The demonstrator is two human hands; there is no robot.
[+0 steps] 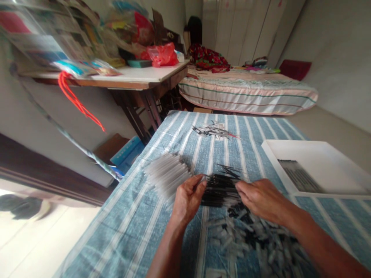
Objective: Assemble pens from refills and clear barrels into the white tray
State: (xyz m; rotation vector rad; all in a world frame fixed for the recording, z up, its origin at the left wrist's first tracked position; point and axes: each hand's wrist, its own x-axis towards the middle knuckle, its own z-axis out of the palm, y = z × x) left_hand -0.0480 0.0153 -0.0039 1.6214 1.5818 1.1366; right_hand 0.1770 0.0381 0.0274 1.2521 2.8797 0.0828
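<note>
My left hand (188, 198) and my right hand (262, 199) press in on either end of a bundle of thin black sticks (218, 189) lying on the blue striped cloth (136, 227). A stack of clear tubes (166, 173) lies just left of my left hand. Under my right forearm spreads a loose heap of small clear and black pieces (255, 239). A few black sticks stick out above the bundle.
A white tray (319, 154) at the right holds a row of dark sticks (300, 175). A small pile of thin parts (214, 130) lies at the far end of the cloth. Beyond stand a cluttered table (139, 75) and a bed (246, 92).
</note>
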